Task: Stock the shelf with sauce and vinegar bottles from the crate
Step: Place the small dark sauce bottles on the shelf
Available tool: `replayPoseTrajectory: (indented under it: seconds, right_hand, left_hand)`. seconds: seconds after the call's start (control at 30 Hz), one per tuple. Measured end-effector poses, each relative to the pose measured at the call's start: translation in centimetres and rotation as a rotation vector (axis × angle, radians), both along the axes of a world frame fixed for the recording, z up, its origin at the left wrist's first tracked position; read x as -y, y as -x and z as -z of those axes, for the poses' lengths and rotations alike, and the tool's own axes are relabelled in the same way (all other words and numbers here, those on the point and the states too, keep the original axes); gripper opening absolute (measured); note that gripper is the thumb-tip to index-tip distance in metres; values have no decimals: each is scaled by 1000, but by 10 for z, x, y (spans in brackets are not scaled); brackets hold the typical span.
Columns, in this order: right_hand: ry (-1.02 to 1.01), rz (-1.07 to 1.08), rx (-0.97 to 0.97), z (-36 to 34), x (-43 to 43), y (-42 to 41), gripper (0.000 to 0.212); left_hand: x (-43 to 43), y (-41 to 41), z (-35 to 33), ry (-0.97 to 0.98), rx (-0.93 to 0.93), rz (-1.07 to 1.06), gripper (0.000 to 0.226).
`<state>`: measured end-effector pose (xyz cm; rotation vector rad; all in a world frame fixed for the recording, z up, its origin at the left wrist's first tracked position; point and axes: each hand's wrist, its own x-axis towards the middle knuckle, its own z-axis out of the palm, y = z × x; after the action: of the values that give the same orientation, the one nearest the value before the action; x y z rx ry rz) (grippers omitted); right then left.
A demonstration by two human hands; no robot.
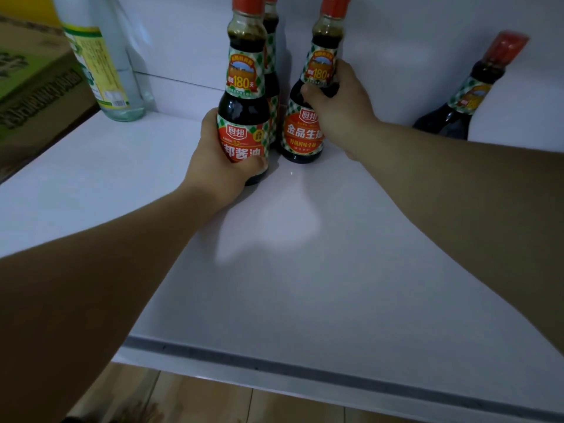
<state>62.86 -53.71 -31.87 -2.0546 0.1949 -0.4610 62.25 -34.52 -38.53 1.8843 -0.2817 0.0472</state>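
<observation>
Shelf (305,270): left hand (219,160) grips dark-sauce bottle (244,87), right hand (338,114) grips second dark-sauce bottle (305,132).

Front sauce bottle (244,117), right sauce bottle (306,123), rear bottle (271,56) upright top centre on white shelf (305,270); clear vinegar bottle (103,62) upper left.

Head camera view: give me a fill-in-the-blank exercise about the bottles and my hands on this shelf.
1. The left hand grips a dark sauce bottle topped with a ____ cap.
2. The right hand holds a second sauce bottle whose neck label shows the number ____.
3. The clear bottle with the yellow-green label stands to the ____ of both held bottles.
4. The shelf under both hands is ____ in colour.

Missing words: red; 180; left; white.
</observation>
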Motion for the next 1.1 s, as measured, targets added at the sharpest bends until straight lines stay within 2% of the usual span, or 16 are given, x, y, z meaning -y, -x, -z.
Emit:
replayPoseTrajectory:
  seconds: [0.23,0.37,0.5,0.7,0.9,1.03,1.1]
  right_hand:
    - [-9,4,-11,1,-5,-4,46]
    - [7,15,-71,-4,-7,-4,49]
    - [4,63,-149,-5,-9,10,75]
    - [128,120,-242,-1,-15,64,82]
    - [206,194,-291,-17,-18,145,77]
    - [234,282,-275,-33,-2,207,63]
    - [208,339,-299,-37,13,244,68]
  left_hand:
    - [-1,-1,1,17,-7,5,81]
    - [-4,-3,-6,4,-55,69,95]
    - [-15,8,-15,14,-201,137,111]
    - [-55,43,-29,-256,-189,134,123]
    - [-62,104,-48,-371,-83,349,103]
    - [-38,156,-63,-460,-36,571,96]
    - [-17,184,-70,-459,-23,674,93]
